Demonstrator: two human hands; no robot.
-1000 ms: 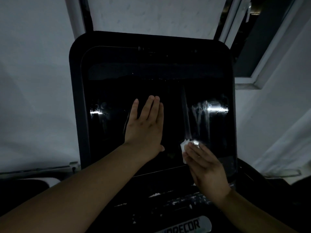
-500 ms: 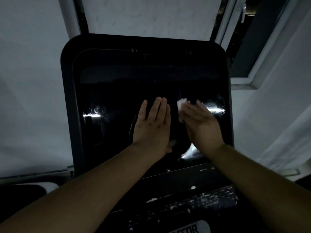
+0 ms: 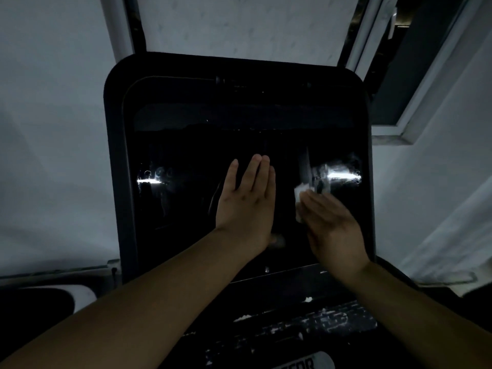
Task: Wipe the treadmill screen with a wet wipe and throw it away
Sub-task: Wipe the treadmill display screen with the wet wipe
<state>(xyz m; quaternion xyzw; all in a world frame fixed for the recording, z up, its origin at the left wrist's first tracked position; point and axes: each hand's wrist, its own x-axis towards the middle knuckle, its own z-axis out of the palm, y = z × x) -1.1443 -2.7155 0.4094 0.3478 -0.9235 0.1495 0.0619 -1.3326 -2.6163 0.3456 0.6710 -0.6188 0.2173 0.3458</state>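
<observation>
The treadmill screen [image 3: 186, 209] is a large black glossy panel in a dark rounded frame, filling the middle of the head view. My left hand [image 3: 246, 202] lies flat on the glass near its centre, fingers straight and holding nothing. My right hand [image 3: 332, 225] presses a small white wet wipe [image 3: 300, 194] against the right half of the screen; only the wipe's upper left part shows past my fingers. Wet streaks catch the light just above the wipe.
The worn treadmill console [image 3: 306, 326] with flaking white marks sits below the screen. A white wall [image 3: 48, 129] stands behind on the left, and a window frame [image 3: 415, 107] on the right. The room is dim.
My right hand with the wipe went up the right side of the screen, then came back down a little. My left hand stayed flat on the glass.
</observation>
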